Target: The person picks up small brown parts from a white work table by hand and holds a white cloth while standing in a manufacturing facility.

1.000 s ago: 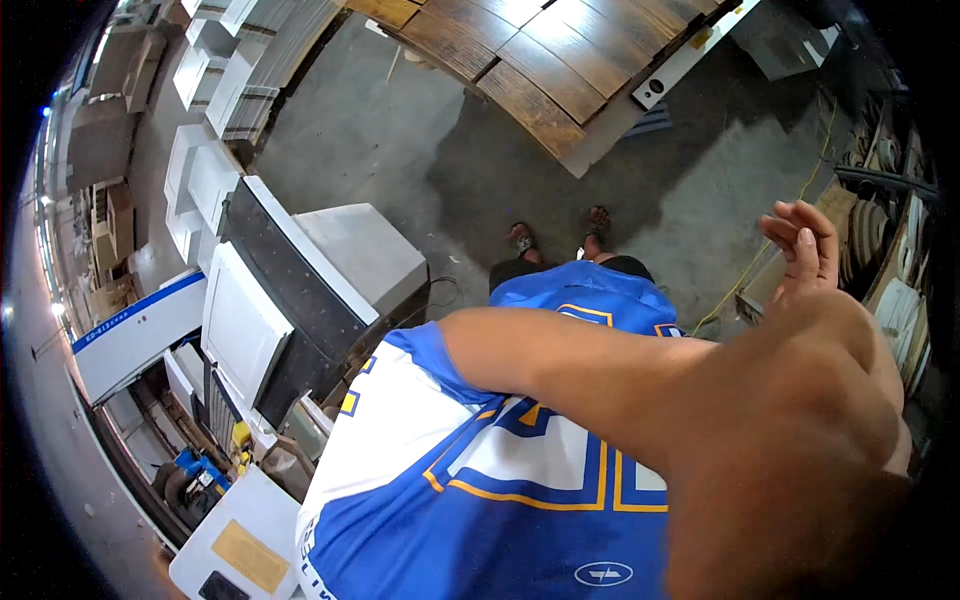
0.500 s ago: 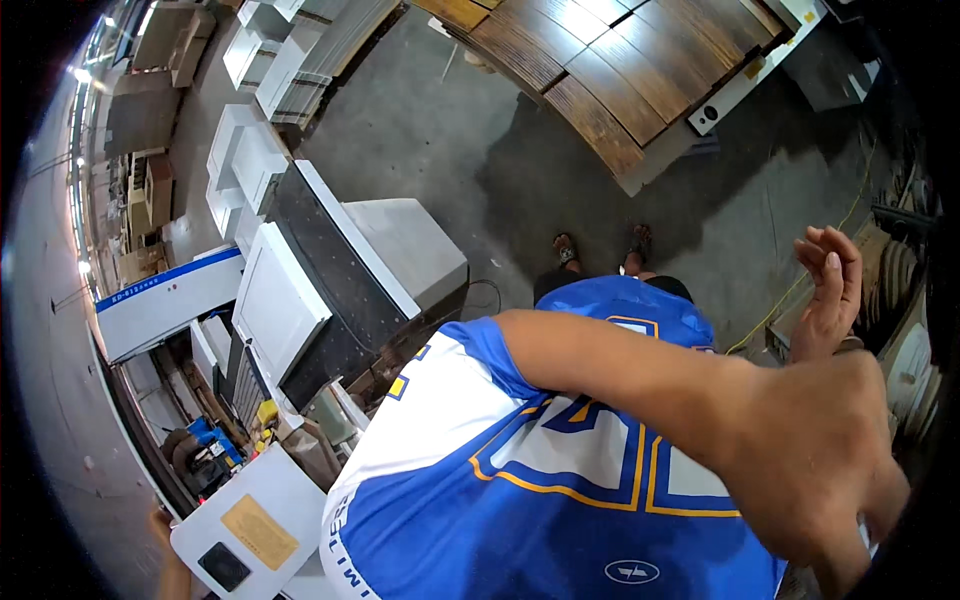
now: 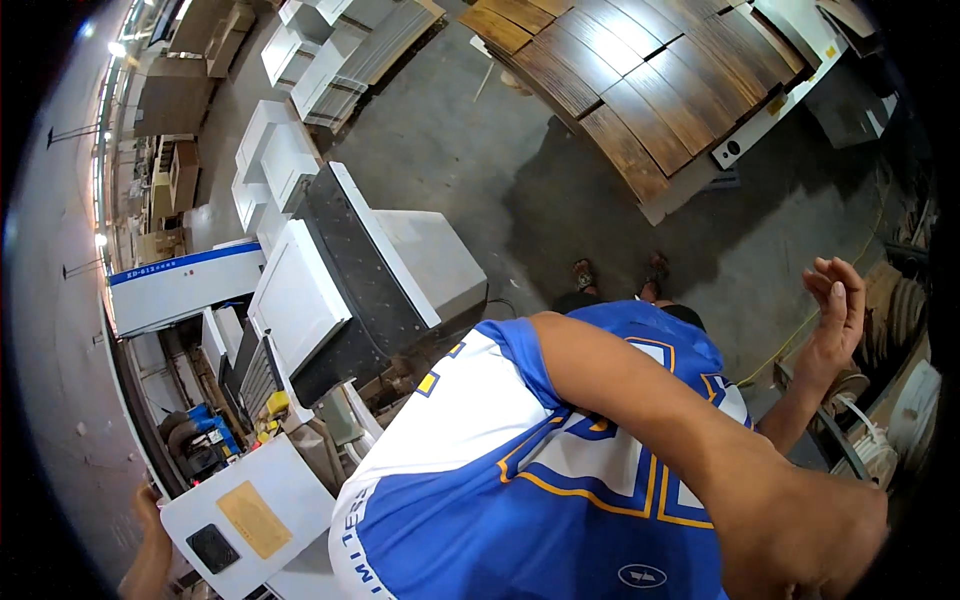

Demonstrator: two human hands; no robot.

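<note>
Beside one yellow cord (image 3: 786,342), one right hand (image 3: 833,328) (loosely curled).

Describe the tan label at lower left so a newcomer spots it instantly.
From the sloping black bed left of centre, go down and left to the flat white cover. On it, a tan label lies just right of a black rounded rectangle. Its tan colour and larger size set it apart.
</note>
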